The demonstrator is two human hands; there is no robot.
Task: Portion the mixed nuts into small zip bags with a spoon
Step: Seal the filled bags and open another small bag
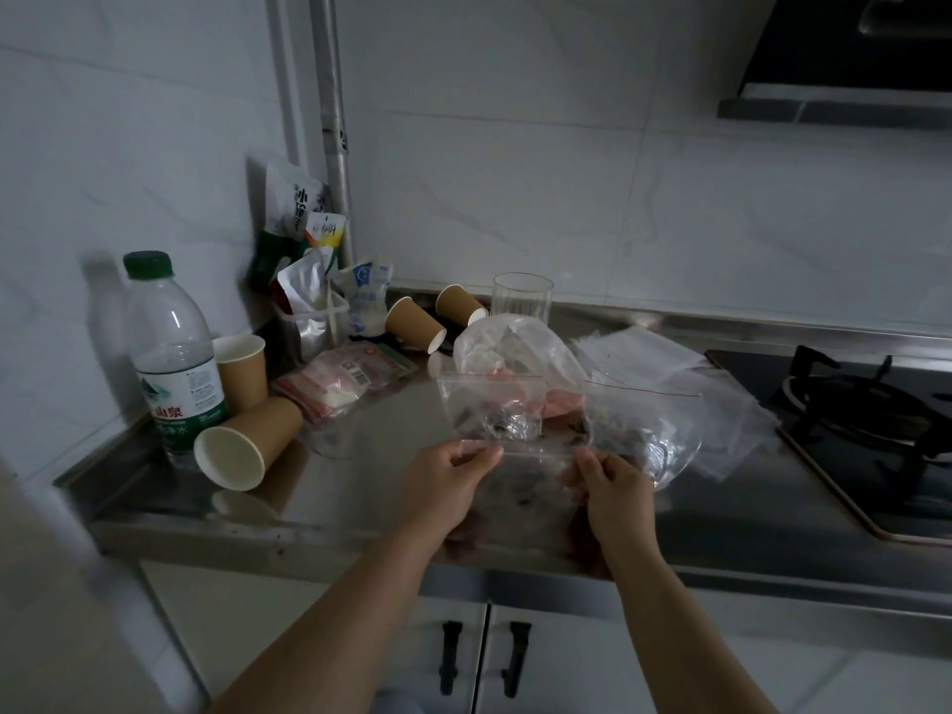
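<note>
Clear plastic zip bag (520, 471) held flat just above the steel tabletop (335, 487), dark nuts dimly visible inside. Left hand (453, 481) pinches its left edge, right hand (613, 492) pinches its right edge; each grip closed on the bag. Just behind, two more filled bags: one upright (492, 409), one slumped right (644, 425). Paper cup (247, 450) on its side at left, water bottle (172, 353) beyond. Stove (850, 404) far right.
</note>
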